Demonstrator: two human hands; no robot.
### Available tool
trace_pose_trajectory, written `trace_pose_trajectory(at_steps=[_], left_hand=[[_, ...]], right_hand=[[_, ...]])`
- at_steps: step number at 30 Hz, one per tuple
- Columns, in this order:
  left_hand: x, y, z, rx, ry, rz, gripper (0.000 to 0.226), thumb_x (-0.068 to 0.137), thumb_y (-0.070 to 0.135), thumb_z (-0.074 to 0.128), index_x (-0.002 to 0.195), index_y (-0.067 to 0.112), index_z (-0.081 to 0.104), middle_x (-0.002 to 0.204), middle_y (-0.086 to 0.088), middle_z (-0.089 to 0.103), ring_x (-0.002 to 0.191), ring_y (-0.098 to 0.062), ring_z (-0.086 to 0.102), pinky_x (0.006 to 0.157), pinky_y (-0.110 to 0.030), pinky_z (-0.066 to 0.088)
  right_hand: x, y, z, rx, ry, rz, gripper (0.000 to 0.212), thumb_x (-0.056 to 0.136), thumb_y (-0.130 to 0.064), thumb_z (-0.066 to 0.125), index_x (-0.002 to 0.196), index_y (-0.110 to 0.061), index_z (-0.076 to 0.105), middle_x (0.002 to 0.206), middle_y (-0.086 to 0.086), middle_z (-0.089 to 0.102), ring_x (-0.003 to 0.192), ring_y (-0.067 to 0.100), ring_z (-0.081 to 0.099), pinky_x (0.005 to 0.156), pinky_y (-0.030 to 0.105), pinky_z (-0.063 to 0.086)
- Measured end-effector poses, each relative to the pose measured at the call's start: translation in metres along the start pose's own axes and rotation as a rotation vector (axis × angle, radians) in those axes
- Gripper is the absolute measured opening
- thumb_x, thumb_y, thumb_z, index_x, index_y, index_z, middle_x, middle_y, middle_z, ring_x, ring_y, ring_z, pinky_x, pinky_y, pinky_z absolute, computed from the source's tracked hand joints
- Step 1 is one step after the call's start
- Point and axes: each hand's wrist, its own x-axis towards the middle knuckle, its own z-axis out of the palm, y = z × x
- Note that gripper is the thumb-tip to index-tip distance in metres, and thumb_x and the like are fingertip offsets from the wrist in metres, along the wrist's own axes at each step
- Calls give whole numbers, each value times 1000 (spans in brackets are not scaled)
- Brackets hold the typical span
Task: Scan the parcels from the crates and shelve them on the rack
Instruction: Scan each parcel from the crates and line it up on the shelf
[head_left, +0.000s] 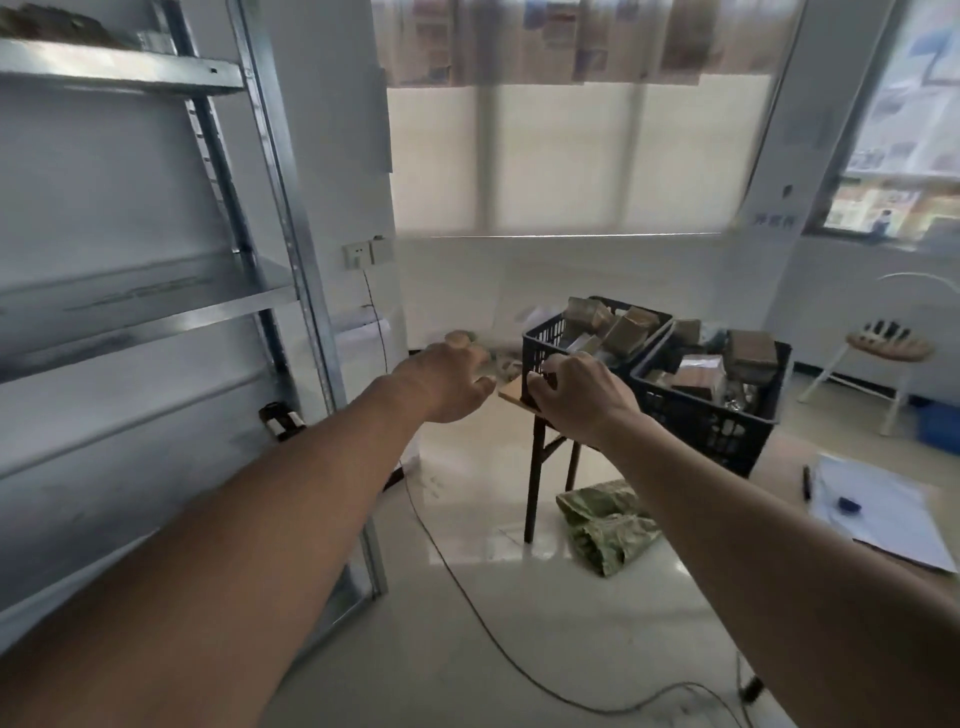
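Fingers (470, 364) of left hand (447, 382) loosely spread, holding nothing; fingers of right hand (584, 395) curled, seemingly empty, though hard to tell through blur. Both stretched toward two black crates (706, 415) of brown parcels (623, 327) on small worktop (511, 394), right of centre. Metal rack (156, 301) at left. Probably reaching for a parcel; next, picking one out.

Small wooden table with dark legs (535, 467), just below the fingers. Crumpled green patterned bag (608, 525) on the pale tiled floor, beneath the fingers. Thin black cable (467, 597) trailing across the floor. White metal-framed stool with round wooden seat (889, 347) far right of the fingers. White paper sheets (878, 512), lower right, black pen (807, 482) beside them.
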Motion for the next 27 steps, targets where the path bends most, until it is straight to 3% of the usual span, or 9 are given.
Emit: trace_pose_trajectory(at_steps=[3,8,17,23,27], left_hand=[[52,28,15,6,-35,19,54,108,48,45,155,23,48,164,-9,36,141,-32,50,113,-50,45],[134,62,39,-31,-47,54,49,108,46,48,150,22,53,159,-7,43,142,-30,48,114,-47,43],[307,70,100,-46,-128,126,58,104,51,52,156,27,45,151,-6,44,138,-31,49,109,-53,49],[425,75,124,-49,-186,217,56,106,49,52,156,24,44,153,-8,42,138,-32,49,105,-45,46],[493,83,141,-62,-231,272,57,107,48,51,158,23,42,155,-9,41,140,-33,49,111,-48,45]], right_hand=[[32,48,1,4,-13,39,54,92,-62,37,107,-22,69,106,5,67,88,26,67,75,48,61],[81,112,7,-15,-9,83,48,102,-56,45,121,-19,68,118,8,63,95,27,66,80,49,60],[203,197,47,-19,-29,200,51,106,-53,46,139,-16,61,132,12,57,111,31,63,89,46,56],[291,252,69,-24,-59,324,53,106,-54,45,140,-16,59,134,12,55,116,33,61,94,50,55],[336,286,85,-21,-102,389,52,106,-54,44,140,-17,59,136,11,54,121,34,60,96,49,53]])
